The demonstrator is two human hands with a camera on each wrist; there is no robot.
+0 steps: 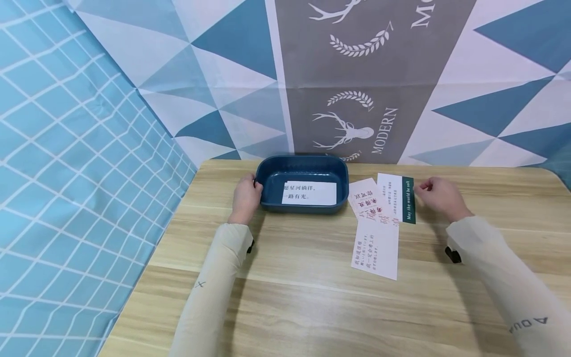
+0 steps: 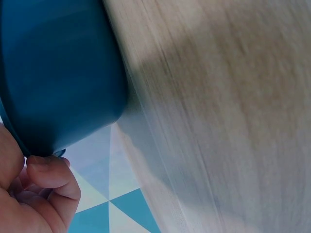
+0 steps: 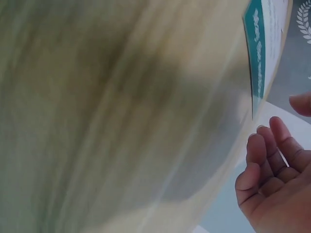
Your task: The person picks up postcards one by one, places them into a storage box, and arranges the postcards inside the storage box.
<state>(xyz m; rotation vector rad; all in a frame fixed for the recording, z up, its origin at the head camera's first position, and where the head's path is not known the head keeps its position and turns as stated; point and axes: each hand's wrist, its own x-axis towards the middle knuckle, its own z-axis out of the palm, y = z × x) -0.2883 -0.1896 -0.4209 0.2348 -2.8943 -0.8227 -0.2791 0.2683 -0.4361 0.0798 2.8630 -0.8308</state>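
My left hand [image 1: 247,198] [image 2: 41,194] grips the left rim of a dark blue rectangular container [image 1: 303,209] [image 2: 63,73], its fingers curled at the edge. Inside the container lies a white card [image 1: 312,194] with dark writing. My right hand [image 1: 441,198] [image 3: 282,179] is beside the right edge of a white card with a green strip [image 1: 408,200] [image 3: 257,53]. Its fingers are loosely bent, with thumb and fingertips apart and nothing between them. That card overlaps other cards: a pinkish one [image 1: 362,188] and a white one [image 1: 379,250] with red and dark print.
All of this rests on a light wood-grain table [image 1: 303,297]. Behind it hangs a patterned cloth [image 1: 330,74] with deer heads and triangles. A blue cloth with a white grid [image 1: 67,173] covers the left side.
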